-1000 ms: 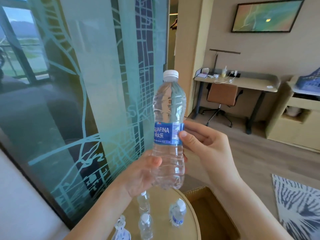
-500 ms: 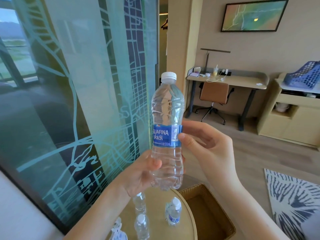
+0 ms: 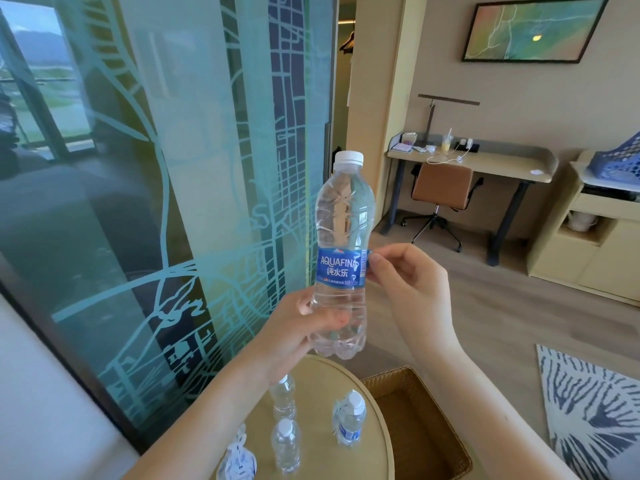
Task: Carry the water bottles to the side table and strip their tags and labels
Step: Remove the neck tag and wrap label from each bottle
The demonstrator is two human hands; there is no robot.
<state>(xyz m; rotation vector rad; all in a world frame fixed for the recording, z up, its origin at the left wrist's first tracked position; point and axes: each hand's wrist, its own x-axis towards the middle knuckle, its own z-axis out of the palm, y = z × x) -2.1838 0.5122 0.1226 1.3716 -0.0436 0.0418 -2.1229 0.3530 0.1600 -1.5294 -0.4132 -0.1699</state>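
Water bottle upright in mid-air, above far edge of round tabletop. Left hand grips bottle's lower body from left. Right hand pinches right edge of blue label. Three small bottles stand on tabletop below; wicker basket just right.

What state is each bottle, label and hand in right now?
held bottle: upright, capped, above the side table
label: wrapped round the held bottle
left hand: grips the held bottle low down
right hand: pinches the label's right edge
bare bottles: two, standing capped, no labels
labelled bottle: standing capped on the side table
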